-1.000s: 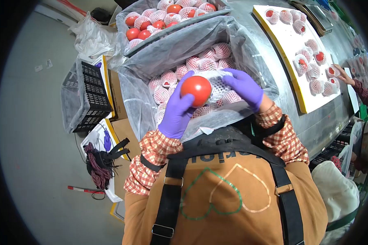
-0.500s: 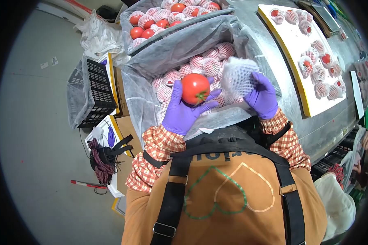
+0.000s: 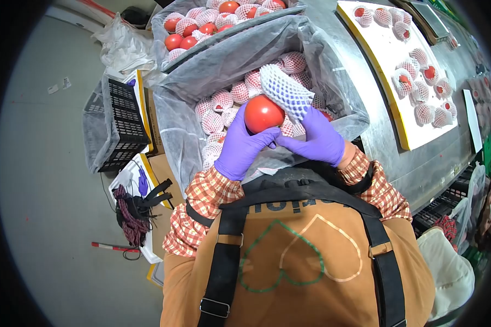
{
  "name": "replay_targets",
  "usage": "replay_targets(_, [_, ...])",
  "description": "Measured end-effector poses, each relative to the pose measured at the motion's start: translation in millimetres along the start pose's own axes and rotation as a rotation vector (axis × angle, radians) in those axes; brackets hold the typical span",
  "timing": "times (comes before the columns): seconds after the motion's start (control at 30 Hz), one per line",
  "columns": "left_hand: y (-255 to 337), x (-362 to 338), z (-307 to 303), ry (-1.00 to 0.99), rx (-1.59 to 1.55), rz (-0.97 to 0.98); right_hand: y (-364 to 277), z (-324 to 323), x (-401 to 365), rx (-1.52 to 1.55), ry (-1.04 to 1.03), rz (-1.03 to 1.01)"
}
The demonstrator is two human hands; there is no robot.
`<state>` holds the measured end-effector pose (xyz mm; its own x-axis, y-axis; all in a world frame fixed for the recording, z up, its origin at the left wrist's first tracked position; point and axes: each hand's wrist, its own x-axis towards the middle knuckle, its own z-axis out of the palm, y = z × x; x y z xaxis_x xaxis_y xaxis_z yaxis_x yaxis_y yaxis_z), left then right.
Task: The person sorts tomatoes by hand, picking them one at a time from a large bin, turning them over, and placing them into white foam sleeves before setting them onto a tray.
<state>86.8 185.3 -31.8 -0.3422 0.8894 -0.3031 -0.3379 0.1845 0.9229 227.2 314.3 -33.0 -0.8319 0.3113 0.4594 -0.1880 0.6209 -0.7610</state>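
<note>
A bare red tomato [image 3: 264, 113] rests in my left hand [image 3: 240, 146], whose purple-gloved fingers curl round its side and underneath. My right hand [image 3: 319, 139], gloved too, is close beside it. A white foam net sleeve [image 3: 285, 90] is pulled over the right fingers, and purple shows through its mesh. The right thumb reaches across to the tomato's lower edge, near the left fingertips. Behind both hands stands a crate lined with translucent film [image 3: 174, 117], holding several tomatoes in foam nets [image 3: 222, 100].
A second lined crate of tomatoes [image 3: 207, 29] adjoins the far side. On the metal table [image 3: 384, 155] to the right, a white foam board with yellow edges [image 3: 365, 49] carries several netted tomatoes. A black crate [image 3: 126, 117] stands at the left.
My right hand has moved left to the tomato, bringing the foam net above and beside it. The net now stretches over the right fingers. The tomato has turned, so its green stem end no longer shows.
</note>
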Motion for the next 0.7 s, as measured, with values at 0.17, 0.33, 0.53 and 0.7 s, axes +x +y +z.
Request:
replay_targets(0.17, [-3,-1,3,-0.082,-0.001,0.09,3,8,3,0.016,0.043,-0.037])
replay_targets(0.33, [2,-3,3,-0.103,-0.032,0.064,-3,7,2,0.016,0.071,-0.035])
replay_targets(0.53, [3,-6,9,-0.153,-0.011,0.081,2,7,-4,0.055,0.11,-0.002])
replay_targets(0.7, [7,-5,10,-0.168,-0.04,0.027,0,4,-5,0.082,0.119,0.021])
